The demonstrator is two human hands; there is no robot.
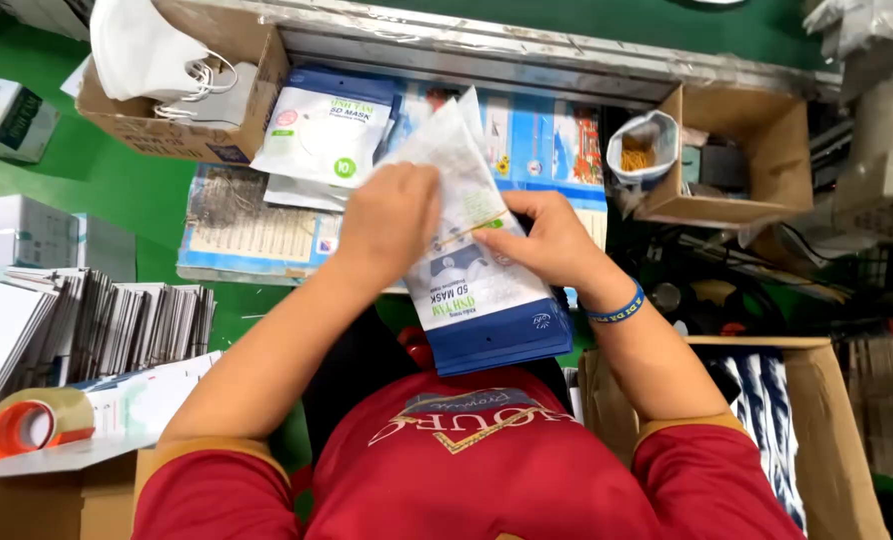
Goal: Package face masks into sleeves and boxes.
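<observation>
Tape roll [29, 425], one, at left edge; cardboard box [182, 135] of loose white masks; left hand [389, 222] curled over top of mask pouches [472, 280]; right hand [542, 240] pinches their side; stack at chest, count unclear; risk: slick pouches fan out, slide from grip; rubber-band bag [642, 150], one.

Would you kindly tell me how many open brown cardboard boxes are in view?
3: one upper left holding white masks, one upper right beside a small bag, one lower right. Others may be hidden.
</observation>
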